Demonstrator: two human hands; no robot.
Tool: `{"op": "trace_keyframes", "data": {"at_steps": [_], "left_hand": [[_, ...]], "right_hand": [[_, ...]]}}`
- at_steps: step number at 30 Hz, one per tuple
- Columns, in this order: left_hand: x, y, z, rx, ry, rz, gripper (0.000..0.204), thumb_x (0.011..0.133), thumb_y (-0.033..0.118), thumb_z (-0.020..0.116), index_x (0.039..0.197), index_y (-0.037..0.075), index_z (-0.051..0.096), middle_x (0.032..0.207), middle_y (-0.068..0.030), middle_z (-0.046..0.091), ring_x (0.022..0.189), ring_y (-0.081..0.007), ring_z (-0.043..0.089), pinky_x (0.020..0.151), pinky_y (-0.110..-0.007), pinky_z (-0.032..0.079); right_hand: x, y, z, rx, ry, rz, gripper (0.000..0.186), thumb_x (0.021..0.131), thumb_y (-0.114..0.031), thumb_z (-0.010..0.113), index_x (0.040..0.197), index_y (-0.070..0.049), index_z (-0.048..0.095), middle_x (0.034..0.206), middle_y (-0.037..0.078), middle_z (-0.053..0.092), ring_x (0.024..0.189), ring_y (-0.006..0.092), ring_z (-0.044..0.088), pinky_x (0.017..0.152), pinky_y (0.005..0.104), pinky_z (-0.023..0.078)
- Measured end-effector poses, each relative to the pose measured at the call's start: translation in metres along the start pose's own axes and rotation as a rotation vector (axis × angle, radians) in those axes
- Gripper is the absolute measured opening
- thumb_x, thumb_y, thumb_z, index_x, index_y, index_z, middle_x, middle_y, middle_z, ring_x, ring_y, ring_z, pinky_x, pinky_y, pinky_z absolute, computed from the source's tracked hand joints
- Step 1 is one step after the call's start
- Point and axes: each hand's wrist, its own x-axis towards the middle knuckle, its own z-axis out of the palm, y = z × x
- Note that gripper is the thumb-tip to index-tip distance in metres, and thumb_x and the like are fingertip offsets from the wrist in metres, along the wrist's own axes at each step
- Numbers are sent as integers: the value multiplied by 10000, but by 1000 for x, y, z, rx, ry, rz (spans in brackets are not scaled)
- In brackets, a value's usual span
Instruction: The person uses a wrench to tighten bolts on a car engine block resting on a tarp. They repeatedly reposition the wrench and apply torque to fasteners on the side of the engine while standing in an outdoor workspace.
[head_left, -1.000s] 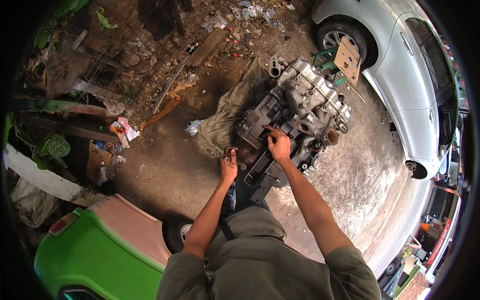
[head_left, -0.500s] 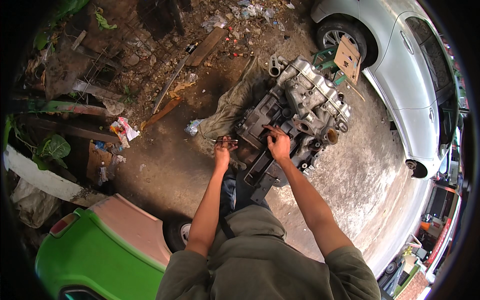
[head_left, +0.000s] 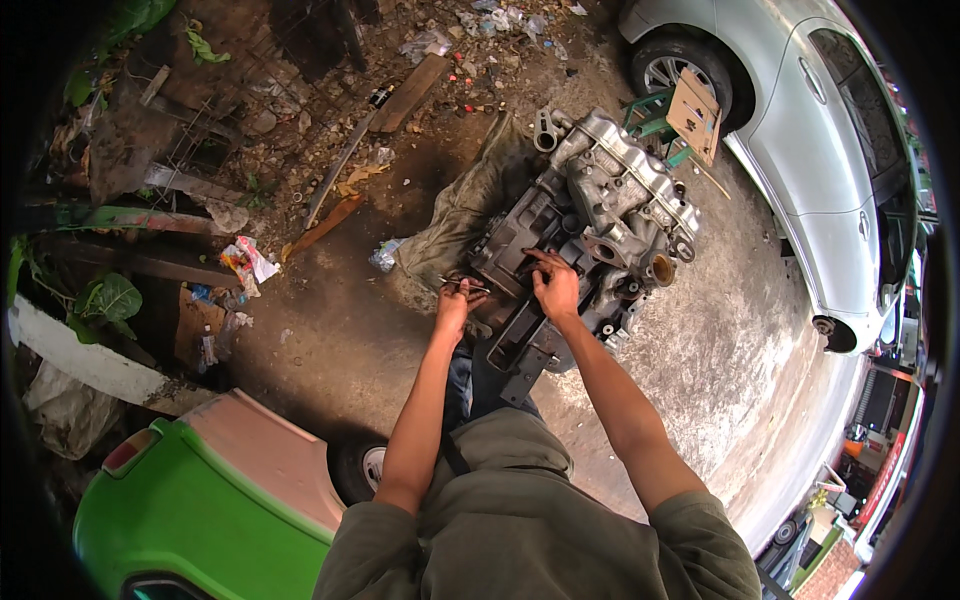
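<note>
A car engine (head_left: pixel 588 215) with silvery top parts and a darker block stands in front of me. My left hand (head_left: pixel 455 303) is closed around a slim metal tool (head_left: pixel 480 289), held at the block's near left edge; its exact kind is too small to make out. On the block's dark flat side rests my right hand (head_left: pixel 556 285), fingers stretched out and apart, with nothing visible in it. Close to both hands lies a long open recess (head_left: pixel 520 335) in the near part of the block, and a flat metal bracket (head_left: pixel 522 380) juts toward me.
A crumpled grey-green cloth (head_left: pixel 455 225) spreads beside the engine's left. The silver car (head_left: pixel 785 150) stands at right, with a cardboard piece (head_left: pixel 694 115) on a green stand (head_left: pixel 652 115) near its wheel. A green car body (head_left: pixel 215 500) is at lower left. Wooden planks (head_left: pixel 408 95) and litter lie beyond.
My left hand has moved slightly right with the metal tool, closer to the block. My right hand stays almost where it was on the engine.
</note>
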Motion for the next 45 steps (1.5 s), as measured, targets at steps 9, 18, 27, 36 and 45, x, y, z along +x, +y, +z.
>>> {"op": "trace_keyframes", "data": {"at_steps": [9, 18, 27, 36, 45], "left_hand": [[-6, 9, 10, -30, 149, -41, 243, 1066, 205, 504, 1057, -23, 587, 992, -163, 709, 823, -304, 750, 692, -372, 645], [6, 26, 17, -12, 113, -126, 274, 1074, 172, 405, 1035, -56, 552, 1015, -253, 682, 828, -381, 744, 664, -445, 669], [20, 36, 10, 4, 11, -246, 340, 1077, 185, 323, 1065, -94, 515, 1080, -288, 666, 891, -415, 733, 721, -472, 671], [-36, -16, 14, 497, 99, 234, 361, 1009, 255, 643, 1158, -74, 657, 1160, -162, 722, 990, -190, 713, 776, -337, 562], [-48, -19, -1, 1000, -208, 787, 320, 856, -67, 599, 1154, 11, 685, 1205, -196, 619, 1046, -376, 628, 816, -430, 552]], "right_hand": [[-1, 0, 0, -16, 8, 10, 107, 816, -39, 654, 885, -41, 735, 1256, -8, 697, 1262, 323, 588, 1076, 386, 472], [-1, -1, -1, 8, -7, 38, 117, 820, -26, 630, 886, -9, 725, 1265, -1, 695, 1271, 341, 578, 1078, 380, 463], [0, -3, -2, -7, 1, 1, 122, 824, -26, 627, 877, -21, 737, 1244, -7, 704, 1254, 321, 595, 1083, 383, 472], [0, 0, 0, -11, 9, -10, 123, 811, -22, 635, 878, -23, 739, 1227, -1, 710, 1249, 322, 597, 1078, 376, 474], [-1, -4, -1, -12, 7, 12, 119, 809, -23, 643, 880, -28, 738, 1228, -6, 706, 1237, 331, 599, 1075, 384, 471]]}}
